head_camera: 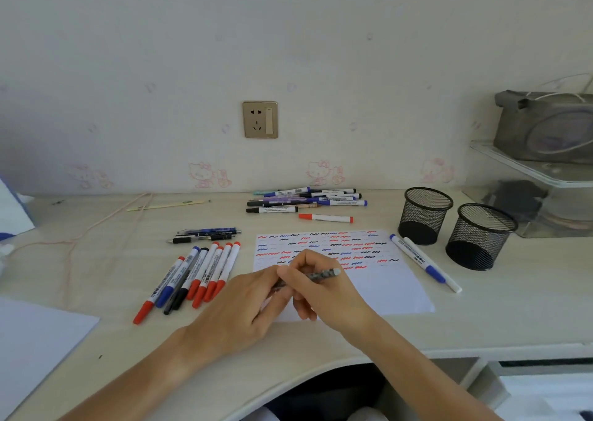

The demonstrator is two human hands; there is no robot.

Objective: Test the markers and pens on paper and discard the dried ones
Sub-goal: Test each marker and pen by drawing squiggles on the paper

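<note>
A thin patterned pen (321, 274) was held above the near part of the paper (385, 285). It was gripped by the right hand (324, 289), its fingers curled round the barrel, with the pale end pointed to the right. The other end of the pen was pinched by the fingertips of the left hand (237, 308).

The paper was a flat white sheet, and its upper half was covered with short wavy marks in red, black and blue. Its lower right part was left bare. The desk (106, 260) was smooth and pale, with a curved front edge near the person.

Just left of the paper, a fan of markers (192, 276) with red, blue and black caps was laid close together. Beyond it, a few dark pens (205, 235) were placed. Behind the paper, near the wall, a loose pile of markers (305, 200) was seen, and 1 red marker (325, 218) lay apart from it. At the right edge of the paper, 2 white markers (423, 261) lay side by side. Further right, 2 round black mesh cups (455, 224) stood close together. Open desk surface was seen at the far left.
</note>
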